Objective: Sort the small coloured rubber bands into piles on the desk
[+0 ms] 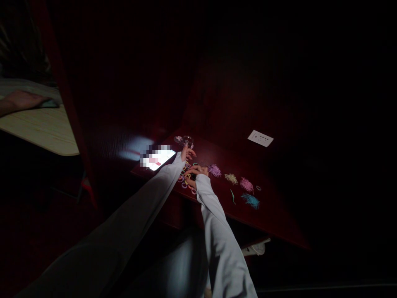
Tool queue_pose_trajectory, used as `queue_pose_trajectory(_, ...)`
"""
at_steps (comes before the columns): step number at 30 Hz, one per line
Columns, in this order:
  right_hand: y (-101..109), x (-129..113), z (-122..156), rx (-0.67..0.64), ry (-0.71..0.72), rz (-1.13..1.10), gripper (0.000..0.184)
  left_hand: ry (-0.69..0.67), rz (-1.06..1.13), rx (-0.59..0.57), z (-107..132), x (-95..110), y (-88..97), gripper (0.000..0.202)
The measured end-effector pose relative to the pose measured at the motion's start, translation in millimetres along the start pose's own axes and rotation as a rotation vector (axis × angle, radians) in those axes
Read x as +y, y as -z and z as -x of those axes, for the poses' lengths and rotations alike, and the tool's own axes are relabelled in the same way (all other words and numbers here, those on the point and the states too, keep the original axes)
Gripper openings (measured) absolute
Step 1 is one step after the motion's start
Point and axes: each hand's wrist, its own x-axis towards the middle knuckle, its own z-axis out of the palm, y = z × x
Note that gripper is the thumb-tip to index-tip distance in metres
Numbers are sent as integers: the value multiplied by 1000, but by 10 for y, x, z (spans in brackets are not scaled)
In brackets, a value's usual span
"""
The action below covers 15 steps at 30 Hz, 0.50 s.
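Observation:
My left hand (187, 154) reaches over a dark red table (273, 215), fingers apart, just below a small clear round container (185, 140). My right hand (196, 171) lies beside it, fingers curled down onto a scatter of small coloured elastic rings (186, 182); what it grips is too small to see. To the right lie sorted heaps of rubber bands: purple (214, 170), pale yellow (231, 179), pink (246, 184) and blue (250, 200). A single green band (232, 196) lies between them.
A lit phone (159, 157) lies at the table's left corner. A white socket plate (260, 138) sits on the dark wall behind. At far left another person's hand (21, 101) rests on a pale wooden table (46, 132). The surroundings are very dark.

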Motion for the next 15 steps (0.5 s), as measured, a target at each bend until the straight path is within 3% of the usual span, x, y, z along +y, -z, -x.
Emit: queue_pose_trajectory(15,-43,44,-19,94,-46,-97,7,81,65,39,40,172,-38,76)
